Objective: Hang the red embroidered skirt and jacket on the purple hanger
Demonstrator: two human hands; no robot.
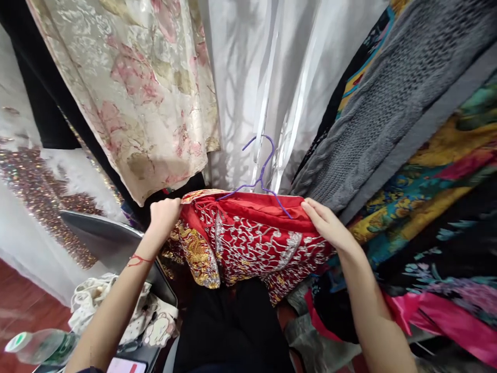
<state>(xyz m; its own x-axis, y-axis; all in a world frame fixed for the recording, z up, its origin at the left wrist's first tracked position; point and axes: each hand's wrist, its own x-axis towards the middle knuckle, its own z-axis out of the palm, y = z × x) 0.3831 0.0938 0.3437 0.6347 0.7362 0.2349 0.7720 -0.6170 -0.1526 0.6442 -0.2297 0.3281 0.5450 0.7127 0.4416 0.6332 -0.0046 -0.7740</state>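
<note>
A red skirt-like garment with silver and gold embroidery is stretched between my hands, its waist edge facing up. My left hand is closed round the left end of that edge. At the other end, the fingers and thumb of my right hand pinch the red cloth. A purple wire hanger has its lower arms inside the waist opening, with the hook standing up above it. The lower part of the garment hangs over my black-clothed lap.
A pale floral garment hangs at upper left; a grey knit and colourful clothes hang at right. White curtains are behind. At lower left are a chair back, a plastic bottle, a white cloth bag and a phone.
</note>
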